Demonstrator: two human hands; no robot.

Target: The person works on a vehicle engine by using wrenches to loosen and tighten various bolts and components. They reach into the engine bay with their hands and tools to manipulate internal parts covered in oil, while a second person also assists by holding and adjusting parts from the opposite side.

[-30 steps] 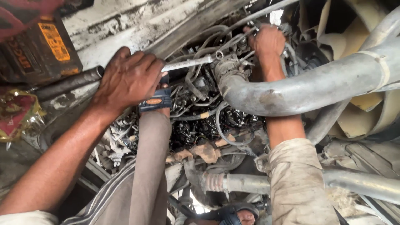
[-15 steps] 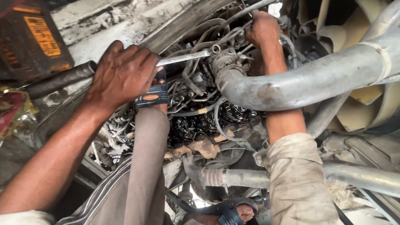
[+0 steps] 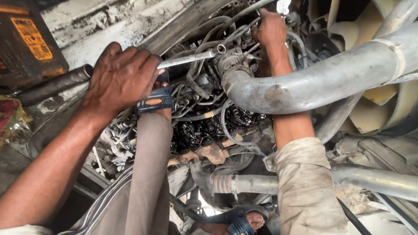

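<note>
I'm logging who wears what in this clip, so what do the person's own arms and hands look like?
Both hands are bare, no gloves. The left hand and its forearm are uncovered, with a pale sleeve edge at the bottom corner. The right hand is smudged with grease; its arm wears a dirty, creased beige sleeve pushed up above the forearm.

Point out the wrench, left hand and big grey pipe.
wrench (image 3: pixel 191 57), head view, bare shaft
left hand (image 3: pixel 124 74), head view, back of hand
grey pipe (image 3: pixel 313 85), head view, mid-length

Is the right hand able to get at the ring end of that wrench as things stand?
Probably yes. The right hand sits deep among the hoses, close beside the wrench ring end, above the big grey pipe, with only thin tubes between.
</note>
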